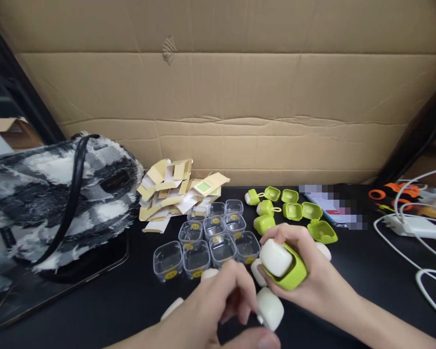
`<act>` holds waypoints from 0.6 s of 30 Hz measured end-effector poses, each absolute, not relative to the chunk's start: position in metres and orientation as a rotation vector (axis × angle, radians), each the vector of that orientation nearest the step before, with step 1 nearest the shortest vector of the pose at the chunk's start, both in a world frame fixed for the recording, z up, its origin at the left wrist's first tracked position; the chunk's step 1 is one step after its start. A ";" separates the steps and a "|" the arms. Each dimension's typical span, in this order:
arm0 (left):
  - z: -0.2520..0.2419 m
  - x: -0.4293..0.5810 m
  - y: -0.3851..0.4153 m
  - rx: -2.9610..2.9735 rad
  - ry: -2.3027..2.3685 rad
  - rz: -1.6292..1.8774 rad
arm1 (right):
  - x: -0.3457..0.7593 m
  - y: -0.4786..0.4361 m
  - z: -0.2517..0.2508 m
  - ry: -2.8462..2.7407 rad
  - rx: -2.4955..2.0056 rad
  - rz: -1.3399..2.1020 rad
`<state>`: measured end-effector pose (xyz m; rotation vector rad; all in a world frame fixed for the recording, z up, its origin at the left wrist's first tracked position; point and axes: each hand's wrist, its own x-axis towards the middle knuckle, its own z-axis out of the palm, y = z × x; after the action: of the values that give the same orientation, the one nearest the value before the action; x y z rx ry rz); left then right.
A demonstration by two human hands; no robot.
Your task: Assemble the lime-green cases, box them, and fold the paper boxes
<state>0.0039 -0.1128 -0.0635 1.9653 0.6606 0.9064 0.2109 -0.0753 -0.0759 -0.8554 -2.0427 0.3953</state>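
My right hand [312, 271] is closed around a lime-green case [292, 276] with a white rounded insert [275, 257] seated in its open side. My left hand [218, 300] pinches a second white rounded piece [270, 309] just below the green case. More white pieces [171, 306] lie on the black table [105, 300] beside my left hand. Behind my hands stand several clear plastic cups [210, 237] with yellow stickers. Several green cases and lids [294, 213] lie to their right.
A fuzzy black-and-white bag [54, 203] sits on a tray at the left. A heap of small folded cardboard boxes [176, 191] lies at the back. White cables [417, 242], an orange tool [392, 191] and a cardboard wall [218, 97] bound the right and rear.
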 end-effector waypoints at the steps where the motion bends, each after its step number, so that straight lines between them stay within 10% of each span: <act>1: -0.066 0.006 -0.114 1.792 0.641 0.888 | 0.211 -0.076 -0.076 -2.021 -0.846 0.392; 18: -0.053 -0.055 -0.156 2.722 1.225 0.320 | 0.218 -0.084 -0.084 -1.899 -0.704 0.431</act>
<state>-0.0546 -0.1557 -0.0531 2.7215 1.2250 0.3204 0.2177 -0.0837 -0.0844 -0.7043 -1.8994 0.4312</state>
